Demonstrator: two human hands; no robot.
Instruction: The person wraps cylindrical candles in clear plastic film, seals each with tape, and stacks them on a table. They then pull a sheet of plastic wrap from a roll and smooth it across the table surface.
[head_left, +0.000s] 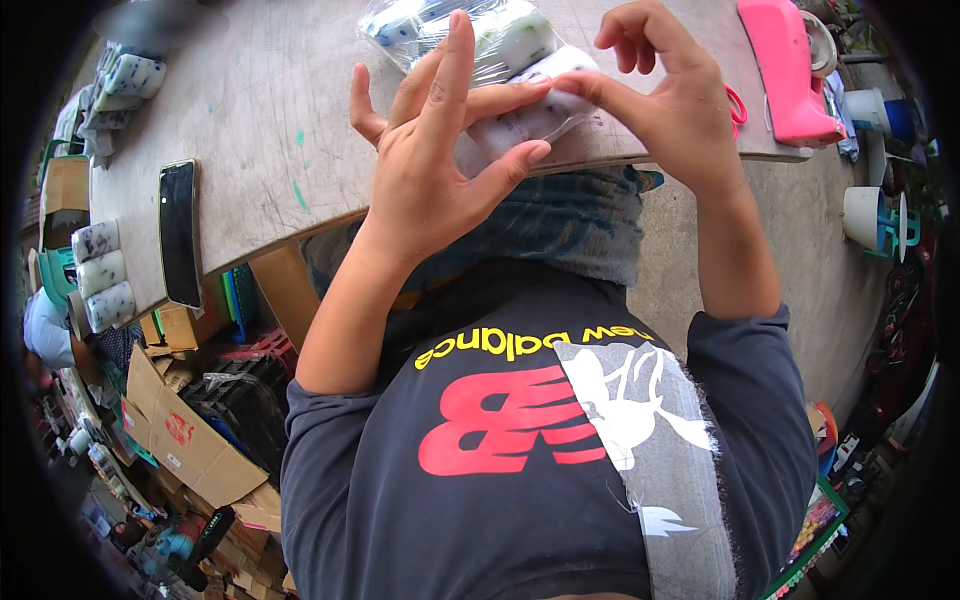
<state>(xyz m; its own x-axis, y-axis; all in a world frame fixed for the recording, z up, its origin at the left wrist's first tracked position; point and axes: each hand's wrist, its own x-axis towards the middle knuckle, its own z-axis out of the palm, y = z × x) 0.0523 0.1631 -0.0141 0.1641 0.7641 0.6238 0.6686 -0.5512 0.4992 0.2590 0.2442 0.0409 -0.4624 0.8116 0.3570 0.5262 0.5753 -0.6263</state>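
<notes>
On the table's near edge lies a pack of white printed rolls (517, 37) in clear plastic film, their exact material unclear. My left hand (435, 150) is over its left side, fingers spread and thumb apart. Its index fingertip touches the nearest roll (510, 131) of the pack. From the right, my right hand (675, 105) reaches in with its thumb tip against that left index fingertip. The other right fingers curl above, away from the thumb. I see nothing gripped in either hand, though thin film between the fingertips would be hard to make out.
A pink tape dispenser (780, 75) stands at the table's (262, 97) right end, near red scissor handles (737, 105). Leftward lie a smartphone (180, 232), three printed rolls (105, 270) and more stacked rolls (135, 79). A person (49, 330) and cardboard boxes (187, 427) are beyond the left edge.
</notes>
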